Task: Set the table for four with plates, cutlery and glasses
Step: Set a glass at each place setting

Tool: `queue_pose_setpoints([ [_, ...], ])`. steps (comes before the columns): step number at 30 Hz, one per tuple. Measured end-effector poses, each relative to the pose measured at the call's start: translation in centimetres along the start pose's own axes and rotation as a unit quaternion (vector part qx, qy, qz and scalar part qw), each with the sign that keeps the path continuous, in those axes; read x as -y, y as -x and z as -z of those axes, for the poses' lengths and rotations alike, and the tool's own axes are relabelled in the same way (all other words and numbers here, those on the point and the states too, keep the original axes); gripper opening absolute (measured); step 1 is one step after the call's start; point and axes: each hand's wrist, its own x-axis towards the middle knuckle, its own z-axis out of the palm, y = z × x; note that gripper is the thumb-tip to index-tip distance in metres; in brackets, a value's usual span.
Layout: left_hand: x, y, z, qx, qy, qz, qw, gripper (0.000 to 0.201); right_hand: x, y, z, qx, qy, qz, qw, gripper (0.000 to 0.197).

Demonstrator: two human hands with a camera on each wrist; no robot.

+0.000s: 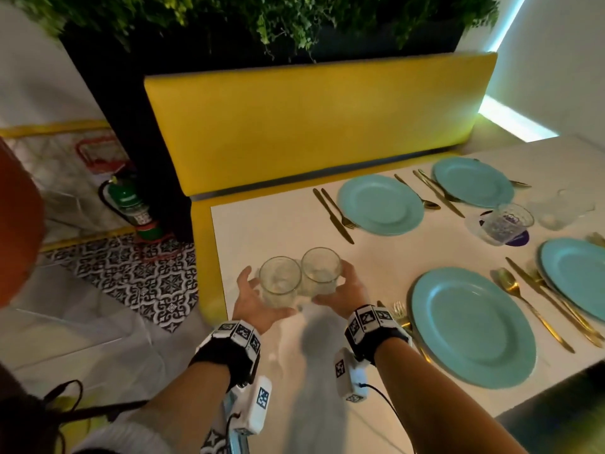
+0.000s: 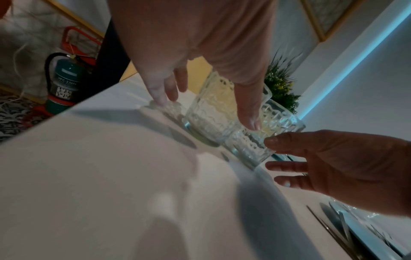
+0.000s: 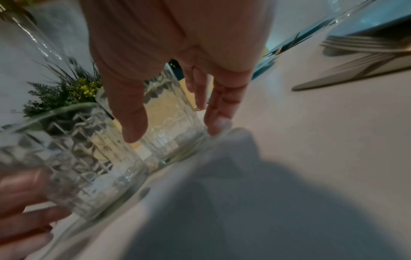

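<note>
Here the white table [image 1: 281, 224] spread out ahead of both hands, with a yellow bench [image 1: 311, 126] beyond its far edge and a green fire extinguisher [image 1: 129, 201] on the floor off past the left hand. 4 teal plates lay to the right of the right hand: the nearest plate [image 1: 471, 329] just beside that wrist, a second plate [image 1: 381, 204] ahead of it, 2 more further right. Gold cutlery [image 1: 334, 211] lay next to each plate, and a patterned glass [image 1: 504, 224] stood well ahead and right of the right hand.

The left hand [image 1: 258, 298] cupped the left glass [image 1: 280, 280], fingers curled round its side and thumb at its near wall. The right hand [image 1: 342, 293] gripped the right glass [image 1: 319, 270] the same way. The 2 glasses touched each other between the hands, near the table's left end; whether their bases rested on the tabletop could not be told.
</note>
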Motion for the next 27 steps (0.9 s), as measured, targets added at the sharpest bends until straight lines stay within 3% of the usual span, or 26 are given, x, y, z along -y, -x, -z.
queue_pose_setpoints([
  [4, -0.6, -1.0, -0.5, -0.002, -0.054, 0.0, 0.999, 0.122, 0.0, -0.6, -0.2, -0.012, 0.004, 0.025, 1.0, 0.093],
  [8, -0.9, -1.1, -0.8, -0.017, -0.092, -0.006, 0.996, 0.097, 0.2, -1.2, -0.3, -0.015, 0.013, 0.033, 0.999, 0.089],
  [17, -1.0, 0.0, -0.6, -0.035, -0.054, -0.007, 0.998, 0.084, 0.2, -0.4, -0.4, -0.037, 0.007, 0.006, 0.999, 0.079],
  [27, -6.3, 0.6, -2.9, -0.009, -0.155, -0.073, 0.985, 0.083, 0.7, 1.6, 8.5, -0.12, 0.001, -0.001, 0.993, 0.08],
])
